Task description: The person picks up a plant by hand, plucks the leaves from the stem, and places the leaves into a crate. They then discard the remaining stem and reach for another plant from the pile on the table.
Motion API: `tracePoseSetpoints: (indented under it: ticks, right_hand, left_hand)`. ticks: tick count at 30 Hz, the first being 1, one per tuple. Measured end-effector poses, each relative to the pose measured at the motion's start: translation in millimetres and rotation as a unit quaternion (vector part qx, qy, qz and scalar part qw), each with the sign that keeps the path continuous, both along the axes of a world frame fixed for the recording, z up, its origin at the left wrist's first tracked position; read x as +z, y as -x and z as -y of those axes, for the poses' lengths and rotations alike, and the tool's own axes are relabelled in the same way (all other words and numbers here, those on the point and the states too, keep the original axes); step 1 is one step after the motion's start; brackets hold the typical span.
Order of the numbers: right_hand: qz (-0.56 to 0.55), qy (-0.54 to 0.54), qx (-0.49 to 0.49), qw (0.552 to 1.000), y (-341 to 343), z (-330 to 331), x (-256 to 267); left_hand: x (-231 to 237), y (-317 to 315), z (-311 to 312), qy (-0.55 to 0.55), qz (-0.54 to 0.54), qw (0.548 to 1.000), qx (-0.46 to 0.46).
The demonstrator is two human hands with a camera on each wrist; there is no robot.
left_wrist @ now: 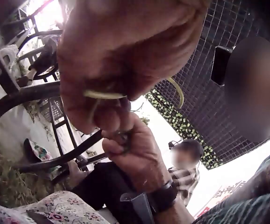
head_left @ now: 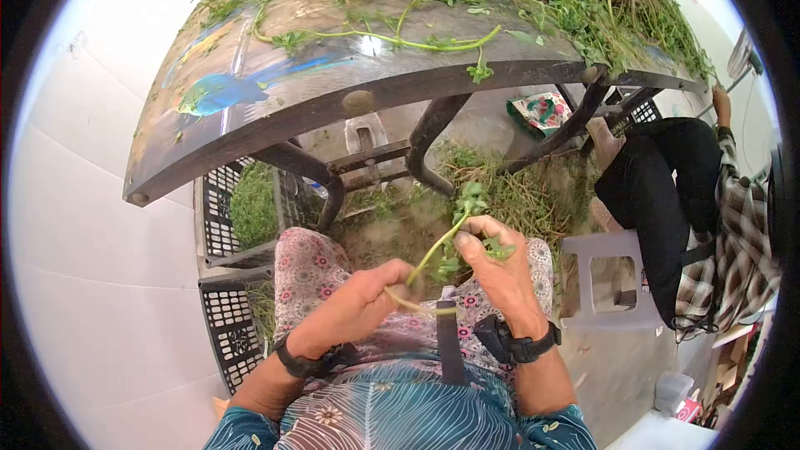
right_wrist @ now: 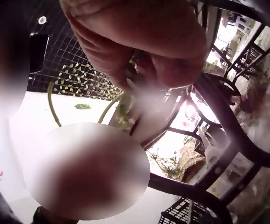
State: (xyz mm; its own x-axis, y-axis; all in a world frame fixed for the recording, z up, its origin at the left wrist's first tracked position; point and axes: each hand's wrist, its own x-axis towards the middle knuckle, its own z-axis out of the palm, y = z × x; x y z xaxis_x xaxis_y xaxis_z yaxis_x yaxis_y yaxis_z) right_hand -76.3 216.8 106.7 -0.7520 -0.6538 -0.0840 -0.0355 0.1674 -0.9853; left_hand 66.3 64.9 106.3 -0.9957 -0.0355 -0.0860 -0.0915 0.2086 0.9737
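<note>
Over the lap in the head view, a long green stem with leaves [head_left: 435, 257] runs between both hands. My left hand [head_left: 362, 307] pinches its lower part between thumb and fingers, and the stem's bare end bends to the right below. Higher up, my right hand [head_left: 498, 271] pinches the leafy upper part with thumb and forefinger; small leaves stick out around the fingertips. In the left wrist view the left hand [left_wrist: 125, 56] is close up, with a piece of pale stem [left_wrist: 104, 94] showing at its fingers. In the right wrist view the right hand [right_wrist: 144, 42] has curled fingers.
A table [head_left: 317, 75] in front bears heaped green stems [head_left: 600, 0]. Beneath it are metal legs and more greens on the floor [head_left: 500, 183]. Black crates [head_left: 223, 217] stand at left. A seated person [head_left: 667, 175] and a plastic stool [head_left: 608, 283] are at right.
</note>
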Motion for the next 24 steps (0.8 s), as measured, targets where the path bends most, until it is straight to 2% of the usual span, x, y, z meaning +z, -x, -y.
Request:
tracePoseSetpoints:
  ticks: [1,2,4,8,14,15,17,18,21,22,24]
  right_hand:
    - [-0.033,-0.007,0.006,0.999,0.3,-0.3,-1.1]
    - [-0.114,-0.003,0.015,0.993,-0.4,0.4,-1.9]
    - [-0.275,0.006,0.036,0.961,-3.6,3.7,-2.9]
    - [-0.292,-0.011,0.087,0.952,-10.0,6.2,6.9]
    - [-0.267,0.004,0.109,0.958,-11.5,5.9,6.6]
    - [-0.214,0.010,0.091,0.973,-10.4,4.9,1.9]
    - [-0.107,0.024,0.057,0.992,-5.8,2.5,-8.4]
    - [0.000,0.004,-0.006,1.000,-4.1,1.9,-3.6]
    - [0.054,0.063,-0.070,0.994,-0.1,-1.7,0.0]
    - [0.077,0.062,-0.076,0.992,-0.7,-3.5,6.9]
    - [0.044,0.071,-0.043,0.996,6.8,-11.9,1.5]
  left_hand:
    - [-1.8,2.3,-1.7,0.018,-0.025,0.999,0.021]
    - [-2.6,4.4,-3.5,0.035,-0.049,0.997,0.043]
    - [6.1,8.6,-4.0,-0.014,-0.025,0.998,0.048]
    - [16.2,19.9,-7.0,-0.093,0.024,0.992,0.077]
    - [10.7,20.0,-13.5,-0.151,0.063,0.979,0.121]
    - [10.6,19.8,-14.4,-0.154,0.069,0.978,0.126]
    - [6.9,19.0,-14.4,-0.224,0.046,0.961,0.156]
    - [6.0,18.1,-13.7,-0.258,0.036,0.950,0.172]
    - [16.4,16.3,-10.5,-0.293,0.040,0.928,0.229]
    - [17.0,17.0,-10.6,-0.299,0.029,0.922,0.244]
    - [13.4,15.1,-5.5,-0.323,0.027,0.916,0.234]
